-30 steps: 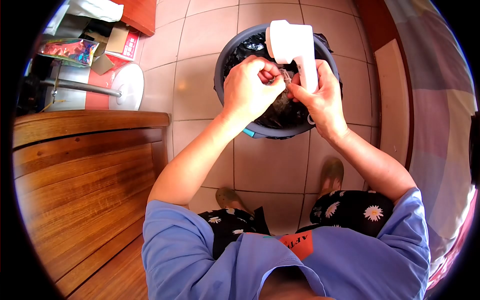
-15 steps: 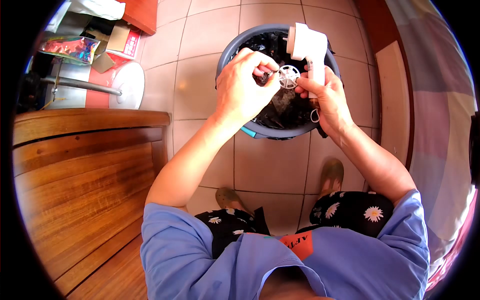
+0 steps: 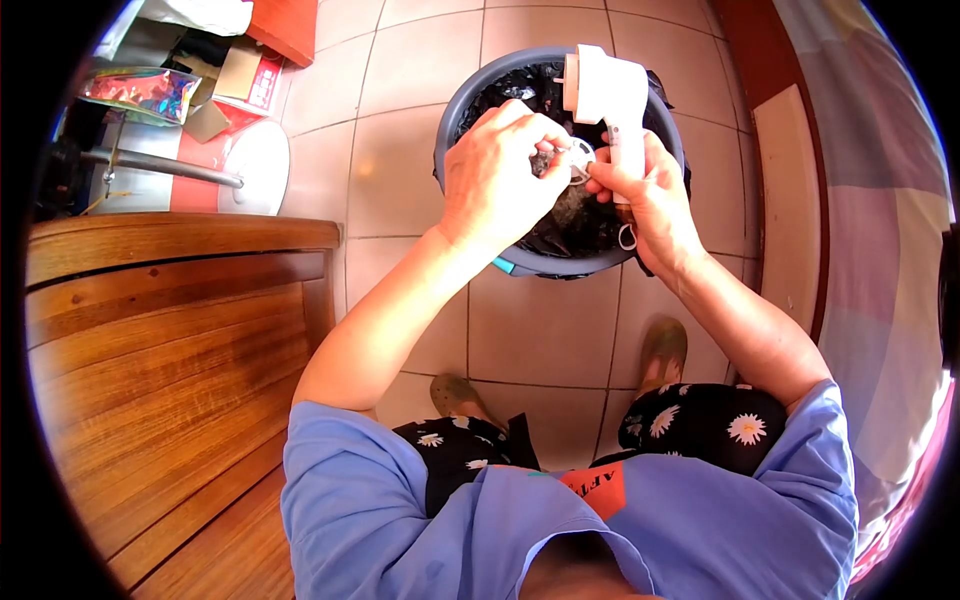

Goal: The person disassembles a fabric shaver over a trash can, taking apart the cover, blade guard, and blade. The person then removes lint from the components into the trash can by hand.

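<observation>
Both hands are busy over the round grey bin [image 3: 449, 145]. A black bag [image 3: 515, 90] lines the bin, and down inside it is a clump of something grey [image 3: 570, 208], maybe fluff.

The right hand [image 3: 658, 205] is wrapped around the handle of a white tool [image 3: 612, 90]. The tool is up over the right side of the bin, with its fat round end away from the person's body. The thumb and a finger of that same hand also pinch the edge of a little white wheel [image 3: 580, 160] with spokes. The wheel is above the middle of the bin. The left hand [image 3: 500, 175] is over the bin's left side, with its fingers curled up close to the wheel. I can't tell if they pinch the wheel or a bit of dirt on it.

My guess is that this step is picking the little wheel clean over the bin. The next move asks for small, gentle picks from the left fingers and a firm right hand, because the wheel could slip into the bin.
</observation>
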`<move>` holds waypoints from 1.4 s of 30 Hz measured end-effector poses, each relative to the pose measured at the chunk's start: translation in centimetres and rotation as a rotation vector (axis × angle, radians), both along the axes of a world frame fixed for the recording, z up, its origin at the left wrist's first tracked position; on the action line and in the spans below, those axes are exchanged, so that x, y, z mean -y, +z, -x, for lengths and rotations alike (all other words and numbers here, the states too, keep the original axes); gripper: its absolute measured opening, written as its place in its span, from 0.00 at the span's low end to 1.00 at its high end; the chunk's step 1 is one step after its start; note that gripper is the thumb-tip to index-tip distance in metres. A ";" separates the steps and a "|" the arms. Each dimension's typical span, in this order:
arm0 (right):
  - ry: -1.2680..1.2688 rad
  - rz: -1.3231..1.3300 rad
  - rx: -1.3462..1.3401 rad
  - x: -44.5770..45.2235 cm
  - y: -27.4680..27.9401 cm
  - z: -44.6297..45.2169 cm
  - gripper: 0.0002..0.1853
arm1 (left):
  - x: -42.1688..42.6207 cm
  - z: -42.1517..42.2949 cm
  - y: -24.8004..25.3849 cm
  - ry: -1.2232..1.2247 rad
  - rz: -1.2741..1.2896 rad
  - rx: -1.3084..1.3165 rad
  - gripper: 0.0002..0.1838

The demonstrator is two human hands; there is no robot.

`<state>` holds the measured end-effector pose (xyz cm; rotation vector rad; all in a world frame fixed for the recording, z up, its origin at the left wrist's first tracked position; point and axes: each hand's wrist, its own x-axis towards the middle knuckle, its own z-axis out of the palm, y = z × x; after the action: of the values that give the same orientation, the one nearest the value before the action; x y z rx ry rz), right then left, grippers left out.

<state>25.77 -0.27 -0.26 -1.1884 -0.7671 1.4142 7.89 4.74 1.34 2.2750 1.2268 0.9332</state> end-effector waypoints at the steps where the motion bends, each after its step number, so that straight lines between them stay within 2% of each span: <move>1: 0.000 -0.009 0.007 0.0 0.1 0.1 0.18 | 0.0 0.0 0.0 0.000 0.000 0.001 0.08; 7: -0.026 0.009 0.010 -0.1 -0.1 0.0 0.18 | -0.1 0.0 0.1 -0.019 -0.011 0.026 0.07; 9: -0.043 -0.003 0.012 0.0 -0.1 -0.1 0.18 | -0.5 0.4 0.0 -0.006 0.055 0.125 0.08; 16: -0.064 -0.074 0.071 -0.2 -0.2 0.2 0.20 | -0.5 1.0 -0.9 0.070 0.188 0.073 0.09; 19: -0.074 -0.112 0.106 -0.1 0.0 0.4 0.20 | -0.7 1.1 -1.7 0.098 0.269 0.200 0.07; 22: -0.075 -0.140 0.136 0.0 0.2 0.5 0.20 | -0.6 0.9 -1.2 0.080 0.185 0.180 0.07; 24: -0.069 -0.156 0.150 -0.1 -0.1 0.5 0.20 | -0.4 0.7 -0.9 -0.036 0.009 0.172 0.08; 28: -0.061 -0.150 0.157 0.0 0.0 0.6 0.20 | -0.4 0.6 -1.4 -0.011 -0.130 0.061 0.08; 32: -0.056 -0.136 0.157 0.0 0.1 0.5 0.20 | -0.5 0.8 -1.3 -0.004 -0.148 -0.001 0.09; 37: -0.047 -0.173 0.209 0.0 -0.3 0.5 0.18 | -0.6 0.8 -0.9 -0.055 -0.309 -0.099 0.08; 42: -0.041 -0.218 0.275 0.0 -0.7 0.2 0.17 | -0.5 0.5 -1.0 -0.052 -0.262 -0.117 0.08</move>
<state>25.55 -0.29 -0.94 -1.2325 -1.0535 1.1141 7.43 5.25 0.39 2.5854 1.1433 1.0048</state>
